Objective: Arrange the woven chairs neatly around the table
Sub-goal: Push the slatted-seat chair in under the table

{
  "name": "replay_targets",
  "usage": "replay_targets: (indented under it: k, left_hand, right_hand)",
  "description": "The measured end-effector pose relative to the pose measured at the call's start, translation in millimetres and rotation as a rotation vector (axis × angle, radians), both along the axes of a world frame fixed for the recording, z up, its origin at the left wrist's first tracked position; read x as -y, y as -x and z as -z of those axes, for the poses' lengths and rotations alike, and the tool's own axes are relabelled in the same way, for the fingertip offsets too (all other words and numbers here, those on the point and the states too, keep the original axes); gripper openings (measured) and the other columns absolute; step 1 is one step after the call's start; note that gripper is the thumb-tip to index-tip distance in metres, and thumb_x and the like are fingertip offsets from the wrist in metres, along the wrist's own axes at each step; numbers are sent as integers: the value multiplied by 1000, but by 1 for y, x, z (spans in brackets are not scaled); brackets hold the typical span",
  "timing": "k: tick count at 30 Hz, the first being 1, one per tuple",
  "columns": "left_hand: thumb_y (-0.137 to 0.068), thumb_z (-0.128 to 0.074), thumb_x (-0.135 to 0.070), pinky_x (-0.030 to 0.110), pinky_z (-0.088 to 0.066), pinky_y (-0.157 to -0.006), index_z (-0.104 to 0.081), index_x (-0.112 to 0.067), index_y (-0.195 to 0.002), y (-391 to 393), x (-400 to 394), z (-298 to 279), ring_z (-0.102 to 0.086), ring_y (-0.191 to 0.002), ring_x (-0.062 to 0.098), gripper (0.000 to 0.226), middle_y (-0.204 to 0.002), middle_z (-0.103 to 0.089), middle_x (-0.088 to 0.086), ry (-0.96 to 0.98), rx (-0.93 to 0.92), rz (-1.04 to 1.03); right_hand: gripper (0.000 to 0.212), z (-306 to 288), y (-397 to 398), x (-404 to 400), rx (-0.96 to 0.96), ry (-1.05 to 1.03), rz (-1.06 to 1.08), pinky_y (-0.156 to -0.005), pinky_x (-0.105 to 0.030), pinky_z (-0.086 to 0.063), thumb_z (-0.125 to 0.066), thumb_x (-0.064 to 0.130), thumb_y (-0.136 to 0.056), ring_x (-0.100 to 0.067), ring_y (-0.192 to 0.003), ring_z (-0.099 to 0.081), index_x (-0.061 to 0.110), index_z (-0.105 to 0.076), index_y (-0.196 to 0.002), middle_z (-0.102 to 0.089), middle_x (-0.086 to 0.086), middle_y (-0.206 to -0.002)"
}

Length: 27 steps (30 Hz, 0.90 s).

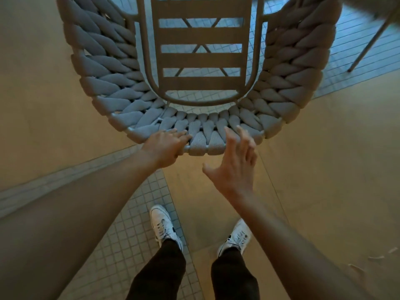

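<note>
A grey woven chair [201, 135] with a thick braided, curved back and a slatted seat [201, 55] stands right in front of me, seen from above. My left hand [166, 146] grips the top rim of the chair back, left of its middle, fingers curled over the weave. My right hand [233, 163] hovers just behind the rim to the right of the middle, fingers spread, fingertips at or near the weave, holding nothing. The table top is not clearly in view.
A thin metal leg [368, 44] slants down at the top right, beside the chair. The floor is tan slabs with strips of small grey tiles [134, 234]. My two white shoes [164, 226] stand below the chair back.
</note>
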<state>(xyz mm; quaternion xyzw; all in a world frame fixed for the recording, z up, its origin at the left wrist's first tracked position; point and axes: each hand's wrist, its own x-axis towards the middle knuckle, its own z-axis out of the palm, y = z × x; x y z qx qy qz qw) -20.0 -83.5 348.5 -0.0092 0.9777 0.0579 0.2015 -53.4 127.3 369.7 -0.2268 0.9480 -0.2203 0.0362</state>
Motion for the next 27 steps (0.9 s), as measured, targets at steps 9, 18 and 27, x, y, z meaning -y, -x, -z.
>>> replay_targets:
  k: [9, 18, 27]
  left_hand:
    - [-92, -60, -19, 38, -52, -76, -44, -32, -146, 35, 65, -38, -63, -102, 20, 58, -127, -63, -4, -3, 52, 140]
    - [-86, -64, -18, 23, -35, -57, -56, -35, -111, 90, 136, -69, -51, -66, 2, 31, -79, -57, -12, -7, 79, 262]
    - [-82, -69, -47, 39, -58, -71, -63, -33, -112, 135, 151, -81, -63, -75, 14, 33, -84, -65, -8, 24, -6, 256]
  right_hand:
    - [58, -3, 93, 66, -73, -488, -483, -61, -34, -41, -61, 74, -80, -20, -81, -64, 28, -61, -115, -69, 3, -97]
    - [43, -36, 118, 122, -39, -411, -418, -63, -33, -42, -60, 67, -77, -18, -65, -56, 32, -66, -102, -59, 7, -74]
    - [49, -54, 160, 148, 7, -468, -330, -65, -33, -44, -58, 72, -77, -16, -69, -59, 38, -70, -109, -59, 9, -75]
